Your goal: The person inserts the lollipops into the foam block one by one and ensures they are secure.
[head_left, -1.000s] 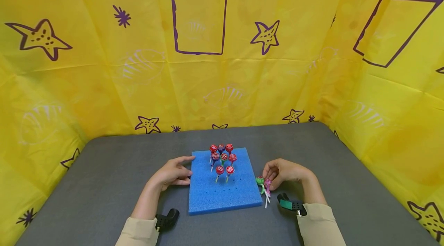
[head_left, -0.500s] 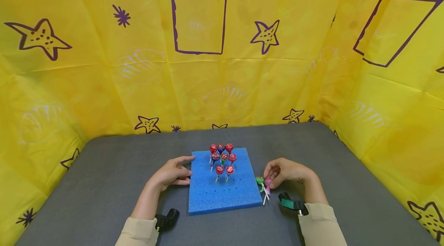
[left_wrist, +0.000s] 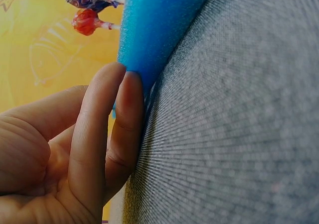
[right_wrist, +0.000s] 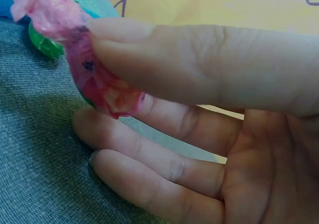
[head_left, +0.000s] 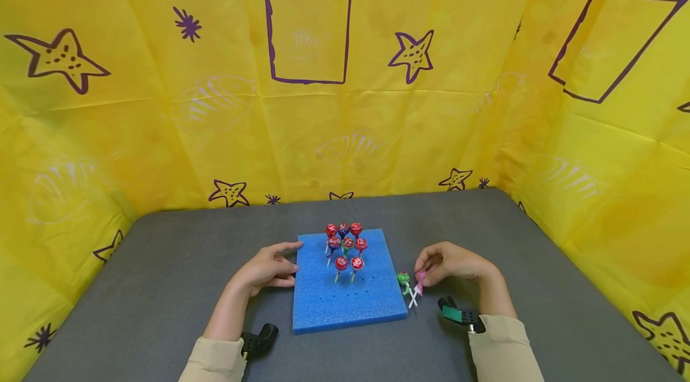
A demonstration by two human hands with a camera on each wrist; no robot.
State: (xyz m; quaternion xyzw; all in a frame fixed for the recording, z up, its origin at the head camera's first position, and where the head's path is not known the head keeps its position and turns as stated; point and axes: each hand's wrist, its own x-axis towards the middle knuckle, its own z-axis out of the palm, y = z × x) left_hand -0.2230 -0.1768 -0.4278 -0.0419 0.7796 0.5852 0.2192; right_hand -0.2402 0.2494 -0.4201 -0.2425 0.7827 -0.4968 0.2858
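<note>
A blue foam board point(head_left: 372, 304) lies on the table with several wrapped lollipops point(head_left: 348, 244) standing upright in it. My left hand point(head_left: 268, 268) rests against the board's left edge, its fingertips point(left_wrist: 130, 92) touching the foam side in the left wrist view. Off the board's right side, my right hand point(head_left: 450, 263) pinches a pink-wrapped lollipop point(right_wrist: 92, 67) between thumb and fingers, its white stick pointing down and left in the head view. A green-wrapped lollipop point(head_left: 403, 278) lies beside the board's right edge, close to the pink one; their sticks cross in the head view.
Small holes point(head_left: 347, 294) run across the front part of the board. A grey cloth point(head_left: 178, 286) covers the table. Yellow patterned curtains point(head_left: 302, 130) enclose the back and sides. A black wrist mount point(head_left: 260, 340) sits on the left wrist, another point(head_left: 458, 314) on the right.
My right hand has shifted slightly right and away from me, carrying the pink lollipop, whose stick now slants left. The left hand and the board have stayed in place.
</note>
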